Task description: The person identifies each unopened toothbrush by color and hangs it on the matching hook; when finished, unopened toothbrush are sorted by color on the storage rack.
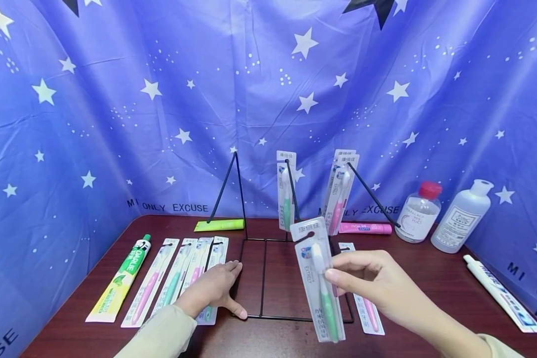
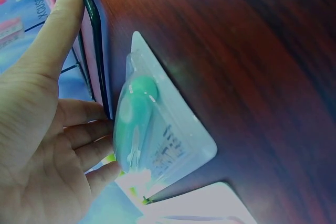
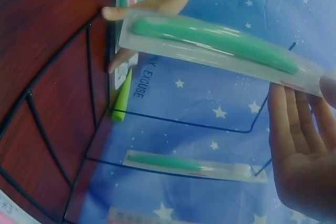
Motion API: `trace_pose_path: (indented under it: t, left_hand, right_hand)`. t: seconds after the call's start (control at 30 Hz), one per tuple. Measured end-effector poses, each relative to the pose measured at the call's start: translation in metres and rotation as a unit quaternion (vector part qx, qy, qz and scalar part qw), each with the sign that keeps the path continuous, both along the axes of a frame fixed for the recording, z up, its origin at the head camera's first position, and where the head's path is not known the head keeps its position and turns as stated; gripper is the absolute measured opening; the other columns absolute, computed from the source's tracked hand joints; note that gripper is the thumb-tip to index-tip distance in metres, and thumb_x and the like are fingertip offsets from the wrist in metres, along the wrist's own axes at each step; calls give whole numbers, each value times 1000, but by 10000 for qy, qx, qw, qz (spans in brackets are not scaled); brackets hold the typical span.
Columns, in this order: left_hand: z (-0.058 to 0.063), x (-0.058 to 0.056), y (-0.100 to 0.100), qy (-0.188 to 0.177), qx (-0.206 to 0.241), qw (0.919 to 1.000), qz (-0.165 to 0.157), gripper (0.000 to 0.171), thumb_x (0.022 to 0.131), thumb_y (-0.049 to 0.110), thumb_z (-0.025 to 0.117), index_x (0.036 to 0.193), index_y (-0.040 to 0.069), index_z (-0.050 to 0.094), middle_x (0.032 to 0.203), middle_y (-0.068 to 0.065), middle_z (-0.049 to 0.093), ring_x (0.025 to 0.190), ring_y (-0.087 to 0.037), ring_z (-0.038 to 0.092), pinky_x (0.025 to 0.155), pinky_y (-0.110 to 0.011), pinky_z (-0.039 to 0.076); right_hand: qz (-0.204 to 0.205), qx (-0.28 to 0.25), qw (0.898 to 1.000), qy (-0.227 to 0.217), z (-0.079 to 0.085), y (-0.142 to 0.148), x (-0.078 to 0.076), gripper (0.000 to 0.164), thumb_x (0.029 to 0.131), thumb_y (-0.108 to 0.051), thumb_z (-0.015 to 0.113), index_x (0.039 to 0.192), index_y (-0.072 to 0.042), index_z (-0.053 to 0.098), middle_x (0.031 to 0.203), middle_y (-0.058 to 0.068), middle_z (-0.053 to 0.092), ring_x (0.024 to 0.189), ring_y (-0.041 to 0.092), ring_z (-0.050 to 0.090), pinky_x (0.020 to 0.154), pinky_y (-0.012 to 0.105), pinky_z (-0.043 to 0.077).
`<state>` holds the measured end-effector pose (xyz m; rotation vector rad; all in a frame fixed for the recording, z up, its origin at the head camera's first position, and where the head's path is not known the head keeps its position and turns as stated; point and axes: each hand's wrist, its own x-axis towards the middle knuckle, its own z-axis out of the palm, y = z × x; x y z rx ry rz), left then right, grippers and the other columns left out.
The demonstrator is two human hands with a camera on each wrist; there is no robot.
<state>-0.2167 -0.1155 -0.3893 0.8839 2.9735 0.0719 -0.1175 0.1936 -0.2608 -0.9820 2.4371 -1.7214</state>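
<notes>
My right hand (image 1: 376,283) pinches a packaged green toothbrush (image 1: 324,293) by its edge, in front of the black wire rack (image 1: 263,278). The pack hangs nearly upright, slightly tilted, above the table. On the left, my left hand (image 1: 219,288) rests at the rack's base corner with thumb and fingers spread; it grips no pack. Beside it lies a packaged green toothbrush (image 2: 139,108), seen close in the left wrist view. One green toothbrush pack (image 1: 286,199) hangs on the rack's middle hook, and pink toothbrush packs (image 1: 340,199) hang on the right hook.
Several toothbrush packs (image 1: 149,286) and a Darlie toothpaste tube (image 1: 121,283) lie at left. A green tube (image 1: 219,225) and a pink tube (image 1: 367,228) lie behind. Right are a red-capped bottle (image 1: 418,214), a white bottle (image 1: 461,219), a white tube (image 1: 501,293) and a pink toothbrush pack (image 1: 370,313).
</notes>
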Motion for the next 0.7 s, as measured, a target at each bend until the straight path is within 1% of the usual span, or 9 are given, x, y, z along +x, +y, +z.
trace_pose_path:
  t: [0.03, 0.13, 0.27, 0.43, 0.53, 0.7]
  left_hand:
    - [0, 0, 0, 14, 16, 10000, -20, 119, 48, 71, 69, 130, -10, 41, 133, -24, 42, 121, -34, 41, 99, -42, 35]
    - [0, 0, 0, 76, 29, 9999, -103, 118, 48, 71, 69, 129, -11, 41, 132, -25, 43, 121, -35, 42, 99, -42, 35]
    - [0, 1, -1, 73, 42, 9999, -126, 118, 49, 71, 68, 130, -11, 41, 132, -25, 43, 120, -35, 42, 99, -41, 35]
    - [-2, 0, -2, 85, 21, 9999, -53, 118, 48, 70, 69, 130, -10, 42, 132, -24, 43, 121, -34, 42, 99, -41, 35]
    - [-2, 0, -2, 103, 11, 9999, -41, 118, 48, 71, 69, 130, -10, 42, 132, -25, 43, 121, -34, 42, 99, -41, 35]
    - [0, 0, -1, 102, 8, 9999, -53, 118, 48, 71, 69, 130, -10, 41, 132, -24, 43, 121, -33, 41, 99, -41, 35]
  right_hand:
    - [-18, -8, 10000, -49, 0, -2, -2, 18, 89, -5, 54, 102, -9, 67, 93, 6, 66, 73, 22, 64, 66, 35, 53]
    - [-75, 25, 9997, -241, -1, -8, -8, 18, 90, -9, 56, 103, -10, 67, 96, 7, 65, 76, 22, 64, 68, 36, 53]
    - [-133, 26, 9990, -421, -3, -13, -15, 17, 90, -13, 56, 103, -9, 67, 96, 9, 65, 79, 23, 64, 70, 38, 53]
    - [-434, -10, 9972, -612, -6, -18, -26, 18, 89, -18, 59, 101, -6, 66, 93, 10, 66, 76, 25, 64, 69, 38, 53]
    - [-606, -79, 9960, -653, -7, -21, -35, 21, 88, -21, 60, 101, -5, 65, 92, 10, 66, 76, 25, 64, 70, 37, 53]
    - [-750, -290, 9943, -699, -8, -24, -56, 28, 87, -24, 61, 104, -2, 65, 99, 12, 65, 85, 23, 64, 71, 36, 53]
